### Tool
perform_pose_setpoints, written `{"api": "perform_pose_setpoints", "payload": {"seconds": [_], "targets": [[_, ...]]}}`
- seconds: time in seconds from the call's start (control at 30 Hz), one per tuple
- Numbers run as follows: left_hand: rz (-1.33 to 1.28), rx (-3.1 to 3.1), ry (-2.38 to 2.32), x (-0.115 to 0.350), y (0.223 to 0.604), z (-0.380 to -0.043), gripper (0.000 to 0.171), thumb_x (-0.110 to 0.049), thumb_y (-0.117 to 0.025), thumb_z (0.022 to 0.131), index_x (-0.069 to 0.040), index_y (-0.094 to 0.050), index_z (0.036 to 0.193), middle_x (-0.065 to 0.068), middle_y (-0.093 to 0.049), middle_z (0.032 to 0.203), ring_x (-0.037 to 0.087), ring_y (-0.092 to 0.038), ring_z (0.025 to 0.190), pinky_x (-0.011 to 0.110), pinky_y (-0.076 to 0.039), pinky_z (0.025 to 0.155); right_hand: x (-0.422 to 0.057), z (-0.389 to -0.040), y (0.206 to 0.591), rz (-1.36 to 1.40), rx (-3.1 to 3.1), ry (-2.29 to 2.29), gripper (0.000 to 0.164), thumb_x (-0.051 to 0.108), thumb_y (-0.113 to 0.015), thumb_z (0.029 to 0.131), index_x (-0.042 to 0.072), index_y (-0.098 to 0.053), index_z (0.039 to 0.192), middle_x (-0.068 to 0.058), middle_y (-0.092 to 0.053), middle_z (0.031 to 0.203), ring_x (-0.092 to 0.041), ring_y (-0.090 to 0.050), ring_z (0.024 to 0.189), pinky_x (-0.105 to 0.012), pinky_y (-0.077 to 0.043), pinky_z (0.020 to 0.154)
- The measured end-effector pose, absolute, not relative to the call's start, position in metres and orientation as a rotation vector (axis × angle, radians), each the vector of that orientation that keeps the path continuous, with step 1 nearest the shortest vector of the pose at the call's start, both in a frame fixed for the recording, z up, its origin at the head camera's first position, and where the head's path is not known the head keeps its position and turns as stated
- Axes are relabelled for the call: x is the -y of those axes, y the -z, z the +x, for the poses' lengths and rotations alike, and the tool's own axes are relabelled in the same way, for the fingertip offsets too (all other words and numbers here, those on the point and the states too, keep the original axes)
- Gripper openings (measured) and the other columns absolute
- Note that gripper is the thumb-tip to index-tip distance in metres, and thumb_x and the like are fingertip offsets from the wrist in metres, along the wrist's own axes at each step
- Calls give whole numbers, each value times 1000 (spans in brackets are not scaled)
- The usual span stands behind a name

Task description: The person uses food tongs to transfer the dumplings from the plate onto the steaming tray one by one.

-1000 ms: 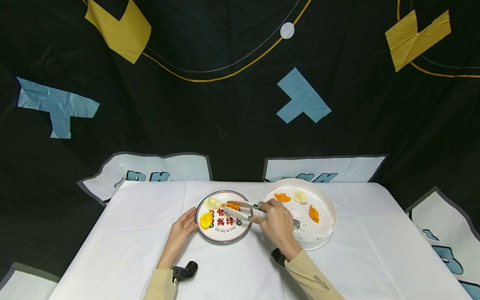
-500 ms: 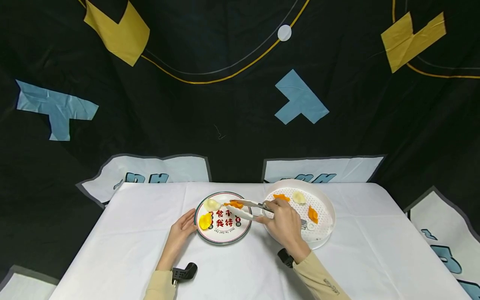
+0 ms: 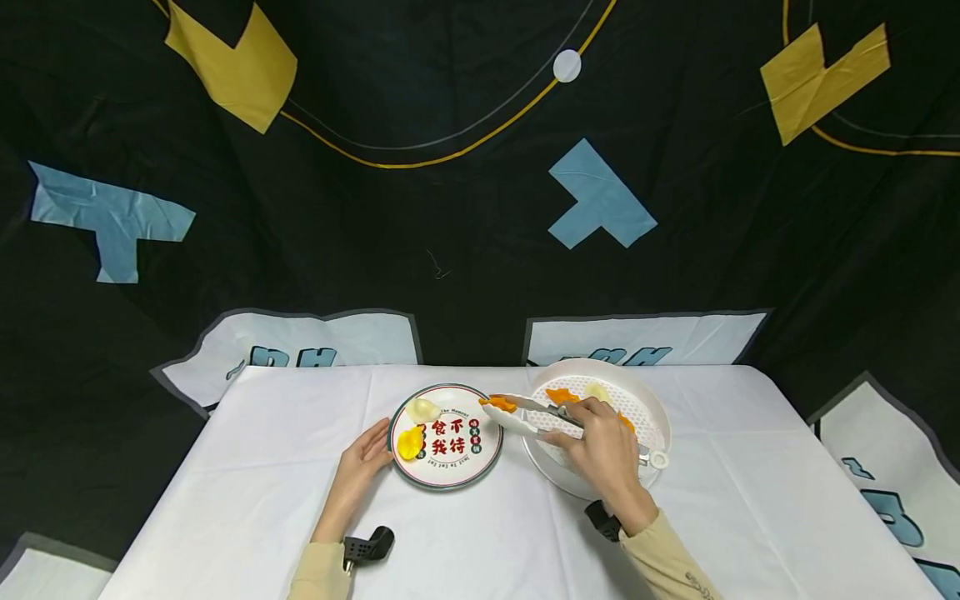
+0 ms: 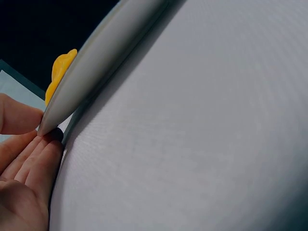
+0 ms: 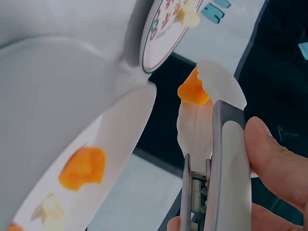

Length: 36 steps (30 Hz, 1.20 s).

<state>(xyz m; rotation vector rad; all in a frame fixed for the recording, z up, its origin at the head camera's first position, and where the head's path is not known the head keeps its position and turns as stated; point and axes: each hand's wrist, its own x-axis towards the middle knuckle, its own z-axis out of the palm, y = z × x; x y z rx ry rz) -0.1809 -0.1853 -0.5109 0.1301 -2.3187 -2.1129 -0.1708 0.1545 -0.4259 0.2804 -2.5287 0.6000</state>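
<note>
At the left, my left hand [image 3: 362, 457] pinches the rim of a round plate [image 3: 450, 471], thumb above and fingers beneath in the left wrist view. The plate carries red lettering, a cream-coloured piece [image 3: 423, 410] and a yellow piece [image 3: 410, 442]. My right hand [image 3: 603, 454] grips a pair of tongs [image 5: 231, 163] with white scalloped tips. Between those tips sits an orange piece [image 5: 193, 89], over the gap between plate and tray. Below the hand stands a round white tray [image 3: 658, 408] with a dimpled bottom; another orange piece [image 5: 83, 168] and a cream piece [image 5: 48, 211] lie in it.
A white cloth [image 3: 247, 467] covers the table. Behind it hangs a black backdrop [image 3: 360, 242] with blue and yellow shapes. One more orange piece [image 3: 562, 394] lies at the tray's far side. Black wrist cameras [image 3: 370, 546] are strapped to both forearms.
My right hand has moved right with the tongs, lifting the orange piece off the plate towards the tray. My left hand stays at the plate's rim.
</note>
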Motion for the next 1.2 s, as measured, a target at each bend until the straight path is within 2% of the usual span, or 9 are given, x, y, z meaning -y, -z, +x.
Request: {"api": "perform_pose_setpoints", "payload": {"seconds": [0.33, 0.57, 0.77, 0.97, 1.2], "targets": [[139, 2334, 2109, 186, 511, -182, 57, 6, -51, 89, 7, -34, 143, 26, -35, 146, 32, -37, 134, 16, -39, 99, -192, -163, 426, 212, 2499, -597, 47, 33, -88, 62, 7, -74, 99, -4, -67, 91, -26, -64, 84, -47, -54, 58], [133, 2334, 2114, 186, 510, -180, 57, 6, -51, 89, 7, -34, 143, 26, -35, 146, 32, -37, 134, 10, -40, 96, -217, -155, 429, 137, 2511, -578, 48, 32, -87, 62, 6, -74, 100, -5, -67, 91, -28, -64, 80, -48, -53, 54], [133, 2333, 2118, 186, 510, -181, 58, 6, -50, 88, 8, -33, 143, 27, -34, 146, 33, -36, 134, 14, -39, 98, -233, -151, 434, 59, 2565, -558, 50, 33, -87, 65, 2, -73, 102, -10, -67, 94, -30, -63, 82, -48, -52, 55], [130, 2318, 2134, 186, 510, -181, 58, 7, -50, 88, 8, -33, 143, 26, -34, 146, 33, -36, 134, 13, -39, 98, -245, -151, 442, 21, 2599, -532, 52, 30, -87, 66, -2, -72, 103, -14, -66, 93, -30, -62, 77, -45, -51, 52], [142, 2320, 2125, 185, 511, -181, 57, 7, -51, 89, 7, -34, 143, 26, -35, 146, 32, -37, 134, 18, -39, 101, -251, -155, 449, -52, 2628, -525, 54, 29, -86, 67, -4, -70, 106, -20, -65, 97, -35, -62, 80, -49, -52, 54]]}}
